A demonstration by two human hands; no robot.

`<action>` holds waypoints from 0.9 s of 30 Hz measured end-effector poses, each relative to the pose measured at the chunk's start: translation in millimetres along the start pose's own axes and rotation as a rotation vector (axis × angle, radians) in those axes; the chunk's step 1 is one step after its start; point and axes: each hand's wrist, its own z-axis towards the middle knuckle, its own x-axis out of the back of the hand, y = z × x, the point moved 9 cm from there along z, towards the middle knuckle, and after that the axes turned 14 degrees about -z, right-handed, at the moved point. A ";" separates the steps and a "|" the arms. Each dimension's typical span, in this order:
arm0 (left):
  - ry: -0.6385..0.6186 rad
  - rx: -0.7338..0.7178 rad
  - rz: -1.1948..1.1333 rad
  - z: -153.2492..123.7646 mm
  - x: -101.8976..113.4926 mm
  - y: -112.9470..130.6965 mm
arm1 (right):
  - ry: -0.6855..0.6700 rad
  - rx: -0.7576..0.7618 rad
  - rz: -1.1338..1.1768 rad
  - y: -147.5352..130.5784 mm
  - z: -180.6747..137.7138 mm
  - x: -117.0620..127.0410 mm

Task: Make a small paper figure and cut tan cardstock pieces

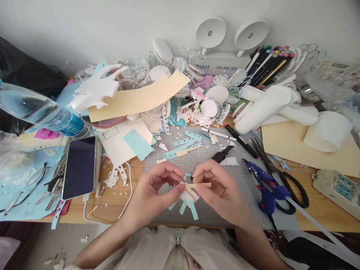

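Over the front of the grey cutting mat [174, 137], my left hand [161, 189] pinches one side of a small paper piece [189, 194] with light blue strips fanning out below it. My right hand [219, 189] faces it from the right, thumb and fingers closed on a narrow cream paper strip [204, 185] that lies across the piece. The fingers hide part of both, and I cannot tell whether the strip is stuck on. Just behind my right hand lies a black utility knife [223, 153]. Punched blue paper strips [182, 145] lie on the mat farther back.
To the right are a blue glue gun [266, 185], black scissors [281, 176], white paper rolls [263, 108] and a power strip [337, 187]. A phone [79, 167] and a water bottle [47, 112] stand left. Paper scraps and a two-headed lamp [210, 33] line the back.
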 end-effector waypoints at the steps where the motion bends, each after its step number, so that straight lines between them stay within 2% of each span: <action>1: 0.003 -0.006 -0.007 0.1 0.5 0.6 | -0.002 -0.021 0.073 3.0 0.2 2.7; 5: 0.006 -0.022 -0.013 0.8 1.4 2.8 | -0.063 -0.138 0.343 17.6 -0.3 3.4; 11: -0.002 -0.034 -0.018 1.2 1.4 5.3 | -0.194 -0.215 0.518 27.1 -2.7 -12.5; 14: 0.007 -0.028 0.008 1.1 1.9 6.1 | -0.202 -0.230 0.502 31.6 -1.4 -15.9; 18: 0.001 -0.010 0.019 3.3 0.6 5.0 | -0.160 -0.202 0.364 32.7 1.6 -13.0; 23: -0.030 0.008 0.043 6.4 -3.3 4.0 | -0.247 -0.261 0.336 32.9 -2.5 -20.5; 27: -0.057 0.048 0.074 7.3 -5.5 2.9 | -0.229 -0.255 0.315 29.5 -2.4 -19.8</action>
